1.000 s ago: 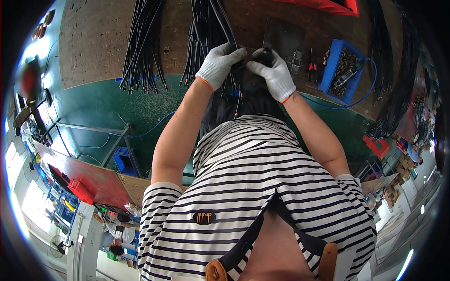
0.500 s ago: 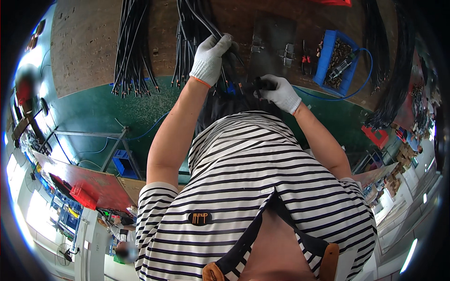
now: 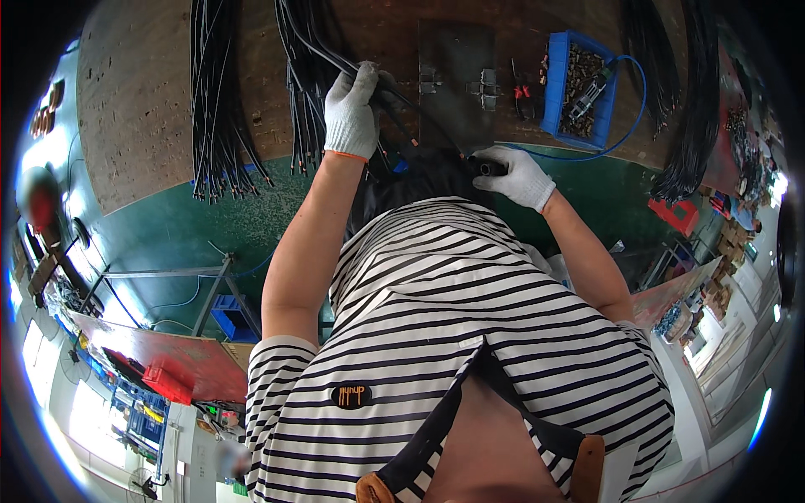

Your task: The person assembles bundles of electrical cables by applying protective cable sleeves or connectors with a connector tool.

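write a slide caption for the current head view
Gloved left hand gripping black cable at a wooden bench, right hand holding a black cylindrical piece.

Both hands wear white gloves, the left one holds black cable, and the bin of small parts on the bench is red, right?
Not quite: the head view shows the bin is blue, not red. The rest stands: white gloves, and the left hand holding black cable.

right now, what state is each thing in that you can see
left hand, gloved, closed on cables
cables, gripped, off the hand's far side running up the picture
right hand, gloved, closed on tube
tube, held, hollow end showing
bin, open-topped, holding metal pieces
pliers, lying down; open or shut unclear
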